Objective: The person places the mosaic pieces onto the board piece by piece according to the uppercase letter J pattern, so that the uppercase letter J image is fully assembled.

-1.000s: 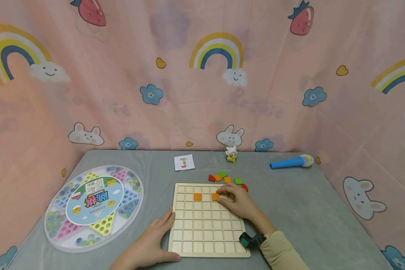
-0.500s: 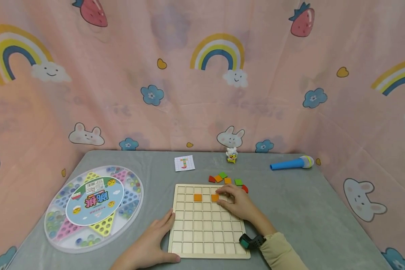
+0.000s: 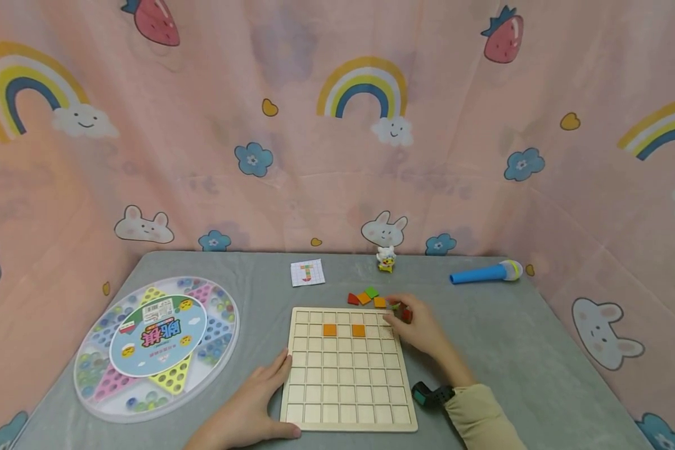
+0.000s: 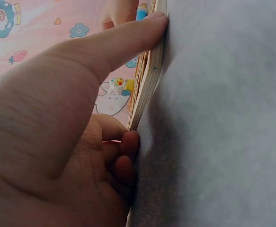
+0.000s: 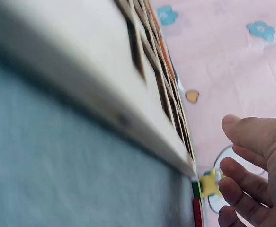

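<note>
A light wooden grid board lies on the grey table, with two orange square tiles in its upper cells. My left hand rests against the board's left side, its thumb at the near left corner; the left wrist view shows the thumb touching the edge. Just past the far right corner, my right hand hovers over a red piece and a green tile, partly covering both. Its fingers and thumb stand apart in the right wrist view, nothing visible between them.
Loose red, orange and green tiles lie behind the board. A pattern card, a small figurine and a blue toy microphone line the back. On the left sits a round Chinese checkers set. A pink printed curtain surrounds the table.
My right hand has left the right-hand orange tile, which stays in its cell, and moved right to the green and red pieces. The left hand keeps its place.
</note>
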Motion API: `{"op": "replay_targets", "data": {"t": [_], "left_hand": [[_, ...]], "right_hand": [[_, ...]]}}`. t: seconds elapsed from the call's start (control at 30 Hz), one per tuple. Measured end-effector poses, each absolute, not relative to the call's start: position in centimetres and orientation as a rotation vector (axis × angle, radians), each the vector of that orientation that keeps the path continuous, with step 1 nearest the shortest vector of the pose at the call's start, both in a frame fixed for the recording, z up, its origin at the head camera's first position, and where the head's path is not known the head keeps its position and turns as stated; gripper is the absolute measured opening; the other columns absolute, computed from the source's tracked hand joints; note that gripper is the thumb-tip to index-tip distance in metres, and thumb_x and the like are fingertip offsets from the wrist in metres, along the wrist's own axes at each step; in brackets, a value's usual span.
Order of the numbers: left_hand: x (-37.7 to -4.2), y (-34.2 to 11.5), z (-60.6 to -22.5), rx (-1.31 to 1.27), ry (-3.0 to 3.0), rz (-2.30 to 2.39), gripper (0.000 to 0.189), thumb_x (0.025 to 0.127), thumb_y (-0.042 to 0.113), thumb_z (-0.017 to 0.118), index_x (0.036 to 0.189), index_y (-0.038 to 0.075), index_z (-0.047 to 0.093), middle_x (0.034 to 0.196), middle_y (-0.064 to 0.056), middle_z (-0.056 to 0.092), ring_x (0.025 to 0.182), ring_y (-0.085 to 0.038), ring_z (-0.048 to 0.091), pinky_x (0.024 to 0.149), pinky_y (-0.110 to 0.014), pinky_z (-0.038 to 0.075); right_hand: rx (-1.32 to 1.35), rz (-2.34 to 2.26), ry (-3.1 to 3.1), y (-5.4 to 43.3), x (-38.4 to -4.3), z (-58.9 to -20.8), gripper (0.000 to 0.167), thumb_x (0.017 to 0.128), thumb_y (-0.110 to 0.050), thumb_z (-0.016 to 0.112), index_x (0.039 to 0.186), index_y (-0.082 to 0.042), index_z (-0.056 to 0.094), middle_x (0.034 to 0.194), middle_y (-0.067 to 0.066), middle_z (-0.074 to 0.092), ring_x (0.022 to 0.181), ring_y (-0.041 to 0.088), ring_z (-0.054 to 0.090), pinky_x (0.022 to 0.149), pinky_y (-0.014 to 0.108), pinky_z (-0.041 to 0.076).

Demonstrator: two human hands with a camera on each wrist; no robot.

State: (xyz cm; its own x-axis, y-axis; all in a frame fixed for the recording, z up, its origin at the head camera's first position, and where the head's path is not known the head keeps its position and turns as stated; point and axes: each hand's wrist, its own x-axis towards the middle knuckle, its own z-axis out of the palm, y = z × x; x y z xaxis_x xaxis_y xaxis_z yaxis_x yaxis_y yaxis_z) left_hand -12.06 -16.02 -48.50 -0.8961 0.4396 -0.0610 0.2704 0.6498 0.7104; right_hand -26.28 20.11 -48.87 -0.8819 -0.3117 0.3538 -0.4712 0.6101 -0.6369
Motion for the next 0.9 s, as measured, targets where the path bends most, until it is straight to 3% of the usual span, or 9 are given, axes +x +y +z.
{"op": "replay_targets", "data": {"t": [0.23, 0.6, 0.9], "left_hand": [[-12.2, -16.1, -48.7, 0.579, 2.630, 1.081, 0.125, 0.075, 0.056, 0.093, 0.166, 0.000, 0.028, 0.177, -0.014, 0.018, 0.148, -0.038, 0.036, 0.112, -0.061, 0.041], [-12.1, -16.0, -48.8, 0.584, 2.669, 1.079, 0.125, 0.073, 0.056, 0.094, 0.166, 0.001, 0.031, 0.176, -0.014, 0.021, 0.148, -0.038, 0.037, 0.112, -0.060, 0.041], [-12.2, -16.0, -49.0, 0.561, 2.638, 1.104, 0.126, 0.072, 0.054, 0.095, 0.166, 0.001, 0.030, 0.176, -0.015, 0.019, 0.149, -0.040, 0.036, 0.112, -0.065, 0.039]], "right_hand": [[0.518, 1.045, -2.664, 22.0, -27.0, -49.4, 0.036, 0.094, -0.008, 0.080, 0.128, 0.002, 0.071, 0.116, 0.017, 0.073, 0.096, 0.027, 0.063, 0.075, 0.035, 0.051], [0.391, 1.017, -2.752, 22.7, -28.7, -49.0, 0.036, 0.096, -0.012, 0.078, 0.127, 0.005, 0.071, 0.121, 0.023, 0.071, 0.107, 0.036, 0.063, 0.093, 0.055, 0.052], [0.423, 0.977, -2.858, 21.8, -30.5, -48.2, 0.037, 0.099, -0.019, 0.076, 0.130, -0.001, 0.072, 0.125, 0.019, 0.072, 0.113, 0.037, 0.064, 0.098, 0.056, 0.052]]}}
